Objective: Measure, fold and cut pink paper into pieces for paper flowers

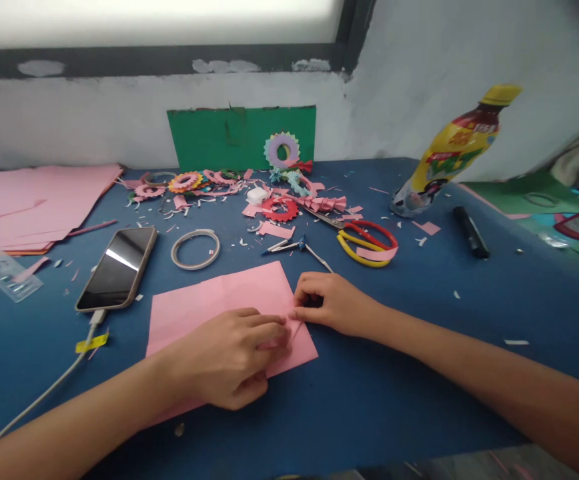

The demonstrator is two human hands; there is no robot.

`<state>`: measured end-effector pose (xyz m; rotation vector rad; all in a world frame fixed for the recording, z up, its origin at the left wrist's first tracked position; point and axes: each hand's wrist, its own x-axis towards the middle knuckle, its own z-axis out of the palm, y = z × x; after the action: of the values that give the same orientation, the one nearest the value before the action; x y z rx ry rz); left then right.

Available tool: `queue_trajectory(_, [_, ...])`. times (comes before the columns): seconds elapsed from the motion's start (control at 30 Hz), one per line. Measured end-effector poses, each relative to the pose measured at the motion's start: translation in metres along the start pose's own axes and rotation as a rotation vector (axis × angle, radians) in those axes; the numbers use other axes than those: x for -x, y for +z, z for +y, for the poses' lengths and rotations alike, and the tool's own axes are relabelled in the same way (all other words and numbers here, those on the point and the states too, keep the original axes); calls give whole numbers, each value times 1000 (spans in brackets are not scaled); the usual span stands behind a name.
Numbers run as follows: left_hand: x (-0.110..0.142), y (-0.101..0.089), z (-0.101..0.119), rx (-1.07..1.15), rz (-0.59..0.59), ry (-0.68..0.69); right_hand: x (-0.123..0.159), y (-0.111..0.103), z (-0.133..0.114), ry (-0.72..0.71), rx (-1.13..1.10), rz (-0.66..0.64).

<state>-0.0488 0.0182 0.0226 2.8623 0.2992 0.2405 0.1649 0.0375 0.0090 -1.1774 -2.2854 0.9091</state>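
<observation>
A sheet of pink paper point(229, 287) with fold lines lies on the blue table in front of me. My left hand point(234, 357) rests across it, its fingers curled and pressed onto the paper near the right side. With thumb and index finger pinched together, my right hand point(327, 303) grips the right edge of the sheet. A thin fold or strip shows between the two hands; its exact form is partly hidden by my fingers. Beyond my right hand lie scissors point(369, 241) with red and yellow handles, and a small compass point(289, 245).
To the left are a phone point(118, 267) on a charging cable, a tape roll point(195, 250), a clear stencil point(9, 275) and a pink paper stack point(34, 200). Paper gears and scraps spread before a green board point(244, 137). Rightward stand a bottle point(449, 153) and black marker point(470, 232).
</observation>
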Motion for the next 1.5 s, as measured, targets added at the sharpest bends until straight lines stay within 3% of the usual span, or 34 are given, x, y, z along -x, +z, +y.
queue_trajectory(0.23, [-1, -4, -1, 108, -4, -72, -1, -1, 0, -19, -4, -15])
queue_trajectory(0.67, [-5, 5, 8, 25, 13, -133, 1, -1, -4, 25, 21, 8])
queue_trajectory(1.0, [-8, 5, 16, 17, -18, -217, 6, -9, -7, 62, -23, -88])
queue_trajectory(1.27, [-2, 4, 10, -33, 0, -106, -8, -18, 2, 149, -67, -193])
queue_trajectory(1.5, [-1, -2, 4, 138, -4, -110, -8, -24, 5, 160, -133, -240])
